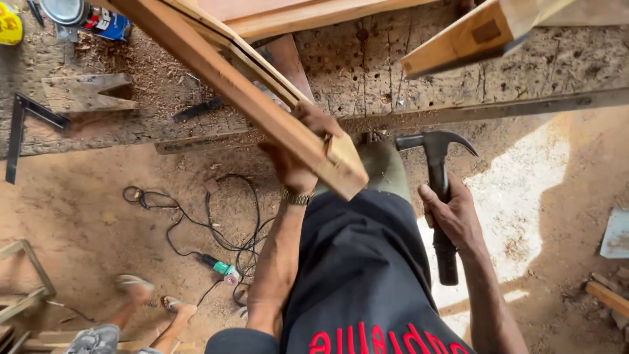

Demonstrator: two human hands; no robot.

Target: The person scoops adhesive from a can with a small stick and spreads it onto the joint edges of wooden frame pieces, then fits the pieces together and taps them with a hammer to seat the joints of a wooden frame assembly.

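Two hands busy: left hand (296, 164) clamped round long pale planed timber frame (262, 108); right hand (455, 216) fist-tight on black steel claw hammer (438, 190), rough pitted workbench (393, 72) behind.

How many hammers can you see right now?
1: a black claw hammer, gripped by the right hand, beside the timber frame that the left hand holds. Others may lie hidden under the timber.

Smooth pale wood frame (262, 105), dull dark metal hammer (438, 190), rough, pitted, sawdust-strewn wooden workbench (393, 72).
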